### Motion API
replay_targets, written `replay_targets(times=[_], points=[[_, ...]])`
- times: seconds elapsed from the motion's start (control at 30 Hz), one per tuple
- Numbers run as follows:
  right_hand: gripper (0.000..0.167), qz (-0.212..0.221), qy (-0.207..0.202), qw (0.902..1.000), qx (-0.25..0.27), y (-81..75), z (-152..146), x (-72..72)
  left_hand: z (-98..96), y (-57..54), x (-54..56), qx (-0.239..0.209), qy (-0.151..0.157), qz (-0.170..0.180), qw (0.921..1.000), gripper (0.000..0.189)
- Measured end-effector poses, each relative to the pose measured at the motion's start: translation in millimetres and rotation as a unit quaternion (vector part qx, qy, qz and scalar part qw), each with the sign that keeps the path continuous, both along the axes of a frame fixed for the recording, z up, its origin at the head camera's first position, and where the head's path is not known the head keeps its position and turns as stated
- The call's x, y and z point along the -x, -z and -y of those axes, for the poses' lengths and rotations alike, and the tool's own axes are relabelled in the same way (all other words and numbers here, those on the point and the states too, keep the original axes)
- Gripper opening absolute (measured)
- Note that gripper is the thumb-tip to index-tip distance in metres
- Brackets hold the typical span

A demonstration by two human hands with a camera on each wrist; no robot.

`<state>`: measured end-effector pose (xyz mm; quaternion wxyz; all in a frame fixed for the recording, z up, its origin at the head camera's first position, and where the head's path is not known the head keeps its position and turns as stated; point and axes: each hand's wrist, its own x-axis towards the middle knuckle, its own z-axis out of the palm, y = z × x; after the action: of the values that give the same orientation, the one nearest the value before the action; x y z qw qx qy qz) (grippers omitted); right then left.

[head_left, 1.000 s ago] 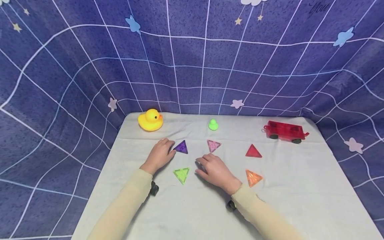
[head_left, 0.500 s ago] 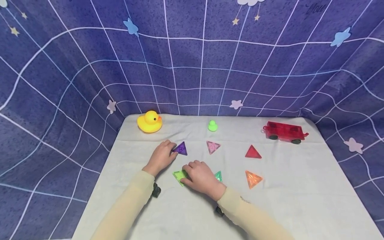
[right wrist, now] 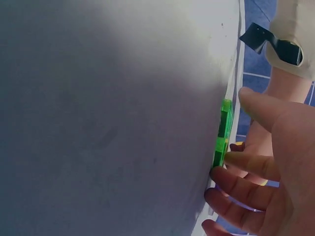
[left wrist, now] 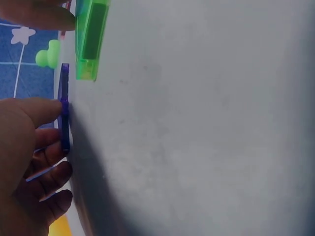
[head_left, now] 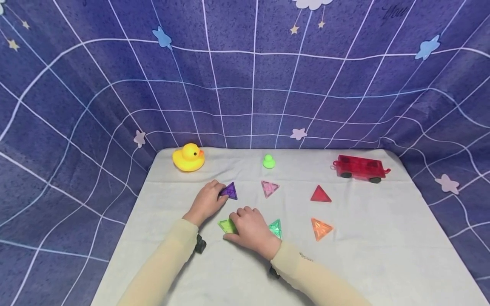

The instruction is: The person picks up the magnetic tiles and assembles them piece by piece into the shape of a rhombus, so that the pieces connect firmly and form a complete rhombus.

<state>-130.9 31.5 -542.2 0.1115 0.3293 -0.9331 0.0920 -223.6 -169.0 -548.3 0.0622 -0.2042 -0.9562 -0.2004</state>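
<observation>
My left hand is at the purple triangular magnetic tile, pinching its left corner between thumb and fingers. In the left wrist view the thumb rests against the flat purple tile. Over the lime-green triangular tile is my right hand, which covers its right part. In the right wrist view the forefinger touches the green tile, while the thumb stands apart from it. Right beside this hand lies a teal triangular tile.
Pink, red and orange triangular tiles lie to the right on the white cloth. Along the back stand a yellow duck, a small green duck and a red toy wagon, before a blue patterned curtain.
My right hand has moved left and down from beside the pink tile onto the lime-green tile, uncovering the teal one. The left hand has closed in slightly on the purple tile.
</observation>
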Motion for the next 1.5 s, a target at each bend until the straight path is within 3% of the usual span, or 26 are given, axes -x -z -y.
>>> replay_targets(times=[0.53,0.9,1.2,1.5], points=[[0.042,0.008,0.003,1.0000,0.004,-3.8,2,1.0,1.1,2.6,-0.9,-0.023,-0.016,0.020,0.9994,0.030],[0.043,0.010,0.002,0.9999,0.004,-4.7,1,8.0,4.4,2.7,-4.9,-0.021,-0.028,0.031,0.9989,0.034],[0.032,0.000,-0.005,1.0000,-0.003,-6.4,1,15.9,10.5,3.9,-8.3,-0.003,-0.033,0.023,0.9992,0.020],[0.028,-0.012,-0.005,0.9997,-0.020,-5.6,2,23.1,12.3,1.1,-17.0,0.014,-0.026,-0.010,0.9995,0.013]])
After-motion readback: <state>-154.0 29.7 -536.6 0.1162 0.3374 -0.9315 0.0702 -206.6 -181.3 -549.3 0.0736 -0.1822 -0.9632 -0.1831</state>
